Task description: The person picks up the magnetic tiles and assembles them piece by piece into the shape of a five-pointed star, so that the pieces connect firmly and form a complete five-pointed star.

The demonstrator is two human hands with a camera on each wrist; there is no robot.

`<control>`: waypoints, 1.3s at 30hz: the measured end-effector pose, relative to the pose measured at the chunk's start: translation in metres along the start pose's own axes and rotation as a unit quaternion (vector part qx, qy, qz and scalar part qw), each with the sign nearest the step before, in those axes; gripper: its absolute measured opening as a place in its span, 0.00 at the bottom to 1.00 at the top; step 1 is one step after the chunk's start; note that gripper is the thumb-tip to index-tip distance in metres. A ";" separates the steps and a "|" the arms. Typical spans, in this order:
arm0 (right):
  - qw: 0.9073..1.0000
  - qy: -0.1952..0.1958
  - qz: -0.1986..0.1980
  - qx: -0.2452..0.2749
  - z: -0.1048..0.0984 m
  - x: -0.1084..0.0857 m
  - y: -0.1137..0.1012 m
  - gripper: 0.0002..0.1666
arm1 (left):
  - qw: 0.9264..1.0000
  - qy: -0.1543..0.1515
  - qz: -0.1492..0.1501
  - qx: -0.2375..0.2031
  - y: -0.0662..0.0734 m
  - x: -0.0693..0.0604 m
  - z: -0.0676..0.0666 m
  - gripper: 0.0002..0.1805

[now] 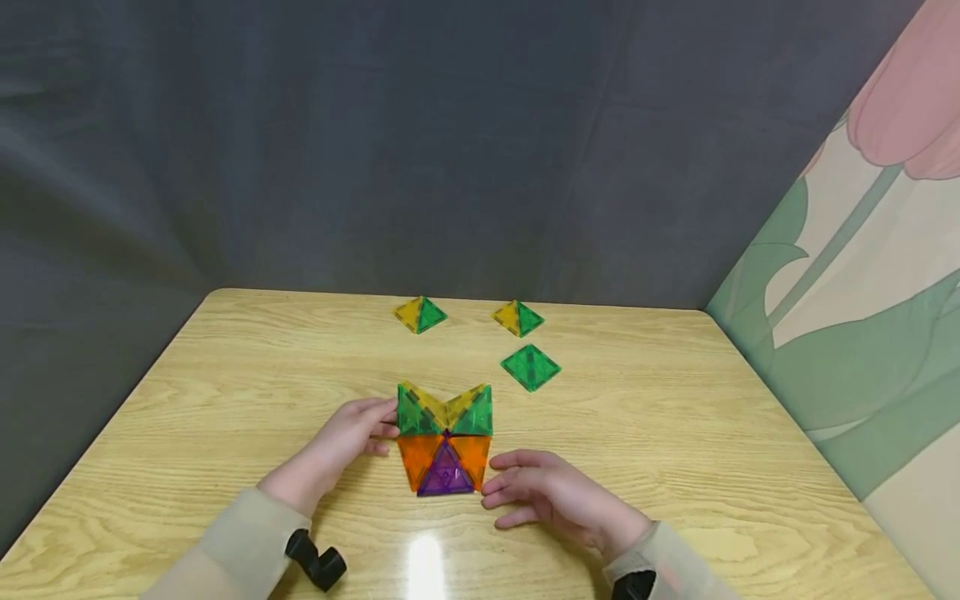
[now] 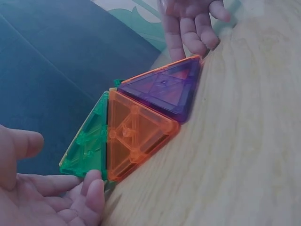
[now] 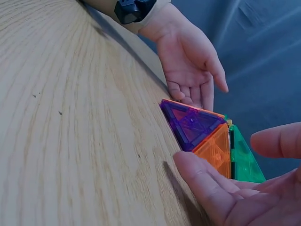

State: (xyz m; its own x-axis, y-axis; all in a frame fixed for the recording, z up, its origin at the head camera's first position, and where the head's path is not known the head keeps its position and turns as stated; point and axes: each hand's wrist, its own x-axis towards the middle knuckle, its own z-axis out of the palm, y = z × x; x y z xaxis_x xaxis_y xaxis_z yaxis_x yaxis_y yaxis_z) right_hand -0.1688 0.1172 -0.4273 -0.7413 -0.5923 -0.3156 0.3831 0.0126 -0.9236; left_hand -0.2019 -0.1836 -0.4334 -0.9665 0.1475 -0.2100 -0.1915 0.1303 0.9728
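In the head view, translucent triangular magnetic tiles are joined into one raised shape on the table. A purple tile (image 1: pixel 446 475) faces me at the bottom, flanked by orange tiles (image 1: pixel 417 457). Above them sit green tiles (image 1: pixel 472 415) and yellow tiles (image 1: pixel 426 402), folded into two points. My left hand (image 1: pixel 352 435) is at the left side, its fingertips against the green tile (image 2: pixel 88 146) seen in the left wrist view. Beside the lower right corner is my right hand (image 1: pixel 551 496), fingers loosely extended near the orange tile (image 3: pixel 217 153); whether they touch it I cannot tell.
Two yellow-and-green tile pairs (image 1: pixel 420 315) lie near the table's back edge. A green pair (image 1: pixel 531 367) lies in front of the right one. A dark curtain (image 1: pixel 450 150) hangs behind the wooden table (image 1: pixel 247 375), and a tulip-patterned cloth (image 1: pixel 847 350) is on the right.
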 end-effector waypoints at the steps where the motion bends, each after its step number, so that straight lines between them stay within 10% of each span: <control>1: 1.000 0.003 -0.005 0.000 -0.001 0.000 0.000 0.32 | 1.000 0.002 -0.002 0.005 0.002 0.001 0.000 0.30; 5: 0.998 0.045 -0.026 -0.023 -0.009 -0.001 -0.003 0.32 | 0.997 0.065 0.013 0.034 0.010 0.003 -0.002 0.27; 10: 0.974 0.214 -0.065 -0.039 -0.044 0.003 -0.021 0.29 | 0.984 0.150 0.080 0.055 0.039 0.017 0.007 0.23; 16: 0.950 0.301 -0.078 -0.029 -0.102 0.021 -0.047 0.33 | 0.996 0.014 0.058 0.061 0.097 0.049 0.046 0.23; 22: 0.951 0.300 -0.074 -0.027 -0.117 0.041 -0.060 0.34 | 0.995 -0.088 -0.032 0.042 0.112 0.098 0.085 0.35; 39: 0.951 0.301 -0.067 -0.009 -0.113 0.051 -0.064 0.31 | 0.992 -0.067 -0.103 -0.005 0.104 0.127 0.115 0.40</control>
State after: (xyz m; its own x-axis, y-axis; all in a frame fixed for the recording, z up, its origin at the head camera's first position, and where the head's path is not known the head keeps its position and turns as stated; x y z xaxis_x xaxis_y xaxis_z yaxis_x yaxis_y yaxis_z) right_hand -0.2937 0.1769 -0.4087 -0.9661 -0.0203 -0.2575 0.2577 -0.0123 -0.9661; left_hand -0.3249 -0.0382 -0.3700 -0.8751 0.2481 -0.4155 -0.3857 0.1610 0.9085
